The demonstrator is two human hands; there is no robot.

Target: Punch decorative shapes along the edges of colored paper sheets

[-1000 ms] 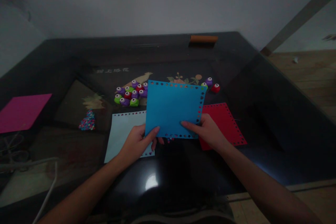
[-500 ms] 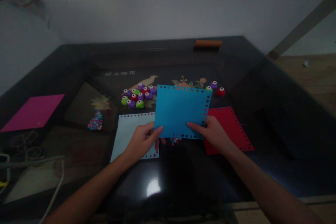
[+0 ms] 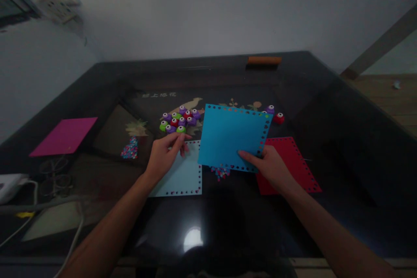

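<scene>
My right hand [image 3: 269, 163] grips the lower right part of a blue paper sheet [image 3: 233, 137], thumb on its front. Small shaped holes run along the sheet's top, right and bottom edges; its left edge is plain. My left hand [image 3: 166, 152] is off the sheet, fingers loosely bent and apart, above a pale blue paper sheet [image 3: 187, 173] with punched edges. Under the right hand lies a red paper sheet [image 3: 289, 165], also hole-edged. Just beyond my left hand sit several purple, green and red craft punches [image 3: 179, 119]. Tiny punched-out paper pieces [image 3: 221, 173] show below the blue sheet.
A magenta paper sheet [image 3: 65, 137] lies at the left, with a heap of coloured paper bits [image 3: 130, 148] nearer the middle. More punches [image 3: 278, 118] stand at the right. White cables [image 3: 78, 226] cross the left front corner. A brown roll-shaped object [image 3: 263, 60] lies at the far edge.
My left hand has let go of the blue sheet's lower left corner and moved left and up. The right hand still holds the sheet, now slightly tilted. The camera view has shifted a little.
</scene>
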